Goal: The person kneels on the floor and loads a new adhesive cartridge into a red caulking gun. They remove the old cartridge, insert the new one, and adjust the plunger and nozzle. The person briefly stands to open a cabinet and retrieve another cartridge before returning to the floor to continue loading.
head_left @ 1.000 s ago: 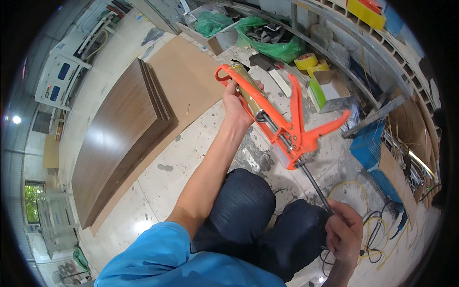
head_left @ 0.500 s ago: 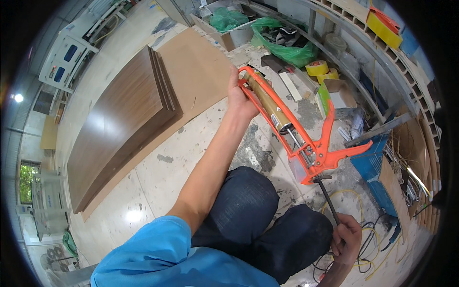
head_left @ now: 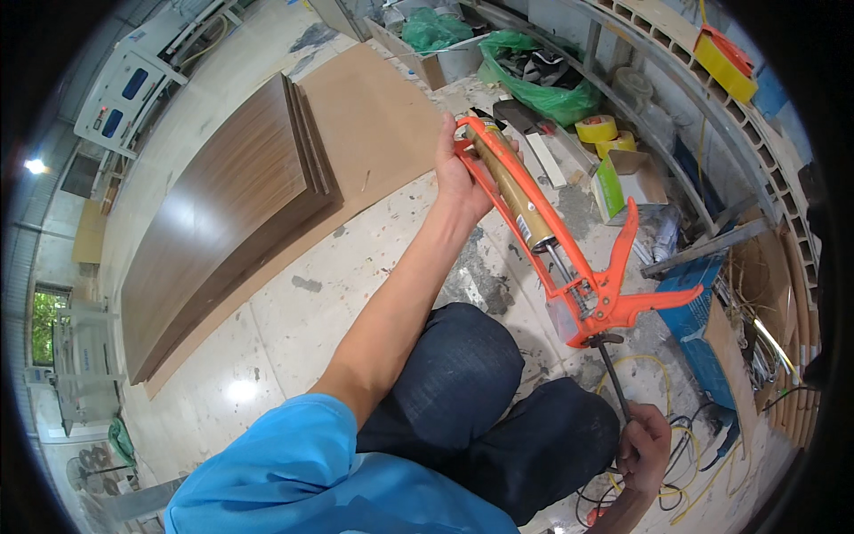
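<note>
An orange caulking gun (head_left: 610,304) with a gold sealant cartridge (head_left: 519,194) in its frame lies slantwise in front of me, its front end far and its trigger end near. My left hand (head_left: 464,182) is closed around the gun's front end, the thumb pointing up along its side; the other fingers are partly hidden behind it. Down at the lower right, my right hand (head_left: 645,447) grips the dark plunger rod (head_left: 614,378) sticking out of the gun's back. Nothing touches the trigger and handle.
Stacked brown wood panels (head_left: 231,196) lie on a cardboard sheet (head_left: 374,116) at the left. Along the right stand a green bag (head_left: 543,84), yellow tape rolls (head_left: 596,130), a small open box (head_left: 630,182) and a blue box (head_left: 703,329). Cables (head_left: 685,463) trail beside my right hand.
The view has shifted slightly. The gun and my left hand sit a little farther right in the picture. Both hands keep their hold, and the rod looks about equally far out.
</note>
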A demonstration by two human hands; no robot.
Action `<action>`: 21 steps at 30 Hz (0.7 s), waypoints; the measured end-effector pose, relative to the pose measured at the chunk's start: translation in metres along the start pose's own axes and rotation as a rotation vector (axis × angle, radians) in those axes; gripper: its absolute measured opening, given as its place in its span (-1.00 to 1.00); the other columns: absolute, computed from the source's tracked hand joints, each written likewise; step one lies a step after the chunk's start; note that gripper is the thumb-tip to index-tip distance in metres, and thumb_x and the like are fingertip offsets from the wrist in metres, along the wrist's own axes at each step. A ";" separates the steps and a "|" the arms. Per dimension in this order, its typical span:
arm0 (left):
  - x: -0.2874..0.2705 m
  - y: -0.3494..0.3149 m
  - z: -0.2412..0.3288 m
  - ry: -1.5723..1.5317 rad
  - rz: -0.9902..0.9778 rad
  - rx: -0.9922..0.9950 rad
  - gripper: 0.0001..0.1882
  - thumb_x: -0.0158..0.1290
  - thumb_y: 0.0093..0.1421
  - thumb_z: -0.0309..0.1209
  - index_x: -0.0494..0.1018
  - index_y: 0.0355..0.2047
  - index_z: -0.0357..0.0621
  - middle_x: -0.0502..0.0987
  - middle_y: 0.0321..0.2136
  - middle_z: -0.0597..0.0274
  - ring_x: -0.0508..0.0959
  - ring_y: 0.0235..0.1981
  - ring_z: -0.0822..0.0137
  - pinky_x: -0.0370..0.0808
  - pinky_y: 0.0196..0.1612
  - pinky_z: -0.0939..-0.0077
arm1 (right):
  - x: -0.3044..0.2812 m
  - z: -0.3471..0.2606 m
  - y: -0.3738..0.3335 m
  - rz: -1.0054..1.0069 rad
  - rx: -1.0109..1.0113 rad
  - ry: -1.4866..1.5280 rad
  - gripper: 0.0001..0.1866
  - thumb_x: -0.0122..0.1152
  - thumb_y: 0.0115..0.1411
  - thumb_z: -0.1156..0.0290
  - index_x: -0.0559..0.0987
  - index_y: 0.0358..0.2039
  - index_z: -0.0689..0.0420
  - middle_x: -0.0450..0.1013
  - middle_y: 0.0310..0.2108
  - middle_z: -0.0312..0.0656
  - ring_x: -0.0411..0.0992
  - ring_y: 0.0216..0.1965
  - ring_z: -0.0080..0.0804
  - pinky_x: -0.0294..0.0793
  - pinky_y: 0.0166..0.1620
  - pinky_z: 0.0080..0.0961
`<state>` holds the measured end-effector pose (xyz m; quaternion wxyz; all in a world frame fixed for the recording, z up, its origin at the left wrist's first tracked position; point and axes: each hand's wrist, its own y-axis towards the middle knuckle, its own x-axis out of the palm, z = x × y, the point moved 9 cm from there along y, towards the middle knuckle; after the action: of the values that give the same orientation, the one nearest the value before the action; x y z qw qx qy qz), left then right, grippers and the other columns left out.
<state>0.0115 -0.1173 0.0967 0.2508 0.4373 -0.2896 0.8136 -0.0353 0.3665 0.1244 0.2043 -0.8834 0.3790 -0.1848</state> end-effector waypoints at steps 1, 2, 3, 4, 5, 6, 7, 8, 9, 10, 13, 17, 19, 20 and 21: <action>0.002 -0.003 -0.003 0.005 -0.002 -0.017 -0.02 -0.05 0.20 0.45 0.35 0.05 -0.40 0.53 -0.13 -0.35 0.59 -0.13 -0.13 0.57 0.02 -0.12 | 0.002 -0.005 -0.002 -0.039 -0.018 -0.080 -0.68 0.21 0.31 0.35 0.59 -0.05 0.35 0.33 -0.71 -0.30 0.20 -0.78 -0.64 0.17 -0.71 -0.64; 0.003 -0.005 -0.007 0.010 0.012 -0.038 -0.01 -0.07 0.20 0.46 0.35 0.05 -0.40 0.54 -0.14 -0.33 0.60 -0.14 -0.12 0.58 0.00 -0.10 | 0.003 -0.012 -0.004 -0.075 -0.045 -0.153 -0.66 0.18 0.34 0.31 0.60 -0.06 0.35 0.34 -0.71 -0.30 0.24 -0.75 -0.62 0.23 -0.67 -0.60; 0.006 -0.007 -0.011 0.020 0.004 -0.046 0.00 -0.09 0.21 0.47 0.35 0.06 -0.40 0.54 -0.14 -0.31 0.61 -0.15 -0.11 0.59 -0.01 -0.09 | 0.008 -0.020 -0.005 -0.123 -0.076 -0.218 -0.64 0.16 0.37 0.27 0.60 -0.08 0.35 0.35 -0.71 -0.30 0.28 -0.73 -0.59 0.29 -0.63 -0.57; 0.010 -0.010 -0.017 0.029 0.011 -0.059 0.01 -0.11 0.21 0.47 0.35 0.06 -0.41 0.55 -0.13 -0.30 0.61 -0.17 -0.09 0.60 -0.03 -0.07 | 0.005 -0.032 0.000 -0.093 -0.126 -0.315 -0.62 0.12 0.40 0.22 0.61 -0.09 0.34 0.36 -0.70 -0.29 0.32 -0.69 -0.58 0.34 -0.57 -0.55; 0.016 -0.012 -0.023 0.036 0.000 -0.069 0.01 -0.13 0.22 0.48 0.36 0.07 -0.41 0.55 -0.13 -0.28 0.62 -0.18 -0.08 0.61 -0.05 -0.06 | 0.004 -0.049 0.009 -0.071 -0.180 -0.404 -0.60 0.09 0.42 0.18 0.62 -0.10 0.33 0.37 -0.69 -0.28 0.36 -0.65 -0.56 0.38 -0.51 -0.54; 0.021 -0.015 -0.034 0.011 -0.007 -0.124 0.01 -0.14 0.22 0.48 0.37 0.06 -0.41 0.55 -0.14 -0.28 0.62 -0.17 -0.09 0.61 -0.05 -0.05 | 0.005 -0.066 0.019 -0.039 -0.245 -0.495 -0.56 0.06 0.45 0.13 0.63 -0.12 0.32 0.39 -0.68 -0.28 0.40 -0.61 -0.55 0.43 -0.44 -0.53; 0.029 -0.019 -0.045 -0.016 -0.032 -0.175 0.02 -0.14 0.22 0.49 0.37 0.06 -0.41 0.56 -0.14 -0.28 0.62 -0.17 -0.09 0.62 -0.06 -0.05 | 0.009 -0.084 0.032 -0.033 -0.302 -0.539 -0.54 0.05 0.45 0.09 0.62 -0.09 0.30 0.43 -0.60 -0.26 0.44 -0.53 -0.54 0.44 -0.38 -0.55; 0.034 -0.023 -0.057 -0.041 -0.025 -0.232 0.02 -0.15 0.22 0.49 0.38 0.06 -0.41 0.56 -0.14 -0.27 0.62 -0.16 -0.10 0.62 -0.06 -0.04 | 0.013 -0.106 0.050 -0.021 -0.375 -0.586 -0.52 0.03 0.46 0.05 0.61 -0.05 0.28 0.48 -0.53 -0.25 0.48 -0.44 -0.54 0.46 -0.32 -0.57; 0.039 -0.028 -0.070 -0.006 -0.018 -0.272 0.02 -0.17 0.24 0.49 0.39 0.07 -0.41 0.57 -0.15 -0.27 0.63 -0.16 -0.10 0.64 -0.08 0.01 | 0.019 -0.113 0.072 -0.015 -0.327 -0.413 -0.52 0.05 0.46 0.03 0.58 0.00 0.26 0.51 -0.42 -0.22 0.50 -0.37 -0.52 0.47 -0.27 -0.57; 0.049 -0.031 -0.078 0.021 -0.064 -0.279 0.02 -0.18 0.24 0.50 0.40 0.06 -0.40 0.57 -0.15 -0.25 0.63 -0.17 -0.10 0.64 -0.09 0.02 | 0.036 -0.115 0.096 -0.056 -0.304 -0.208 -0.51 0.07 0.45 0.02 0.55 0.05 0.24 0.54 -0.31 -0.20 0.51 -0.30 -0.50 0.48 -0.23 -0.56; 0.068 -0.042 -0.096 0.168 -0.180 -0.308 -0.03 -0.24 0.29 0.48 0.45 0.01 -0.34 0.60 -0.16 -0.11 0.66 -0.22 -0.01 0.66 -0.11 0.15 | 0.095 -0.123 0.174 -0.100 -0.241 -0.198 -0.43 0.12 0.41 -0.05 0.46 0.18 0.17 0.53 -0.17 -0.17 0.51 -0.20 -0.43 0.51 -0.19 -0.48; 0.062 -0.044 -0.100 0.512 -0.139 -0.231 -0.10 -0.32 0.36 0.43 0.52 -0.04 -0.26 0.61 -0.19 0.02 0.63 -0.31 0.20 0.62 -0.21 0.32 | 0.158 -0.111 0.244 -0.205 -0.107 0.036 -0.45 0.12 0.39 -0.11 0.53 0.11 0.11 0.54 -0.17 -0.17 0.53 -0.15 -0.40 0.55 -0.14 -0.37; 0.056 -0.040 -0.086 0.828 -0.113 -0.090 -0.09 -0.33 0.36 0.43 0.52 -0.07 -0.27 0.60 -0.22 0.04 0.58 -0.37 0.25 0.55 -0.31 0.37 | 0.166 -0.104 0.265 -0.109 -0.109 -0.009 -0.52 0.08 0.43 -0.05 0.56 0.08 0.10 0.55 -0.18 -0.18 0.55 -0.19 -0.41 0.59 -0.16 -0.38; 0.054 -0.037 -0.078 0.982 -0.101 -0.027 -0.09 -0.34 0.37 0.43 0.53 -0.08 -0.27 0.59 -0.23 0.05 0.55 -0.40 0.27 0.51 -0.36 0.40 | 0.170 -0.101 0.269 -0.132 -0.119 0.028 -0.52 0.08 0.41 -0.06 0.58 0.02 0.11 0.55 -0.20 -0.19 0.55 -0.21 -0.41 0.58 -0.17 -0.37; 0.055 -0.034 -0.075 1.056 -0.093 0.018 -0.09 -0.35 0.38 0.42 0.53 -0.14 -0.30 0.54 -0.30 0.11 0.46 -0.47 0.33 0.40 -0.43 0.44 | 0.170 -0.098 0.274 -0.110 -0.110 0.054 -0.52 0.09 0.40 -0.07 0.60 -0.03 0.12 0.54 -0.22 -0.20 0.54 -0.23 -0.41 0.56 -0.17 -0.36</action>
<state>-0.0352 -0.0328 0.1184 0.3948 -0.0176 -0.0971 0.9134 -0.1358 0.0463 0.0994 0.1348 -0.9074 0.3450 -0.1985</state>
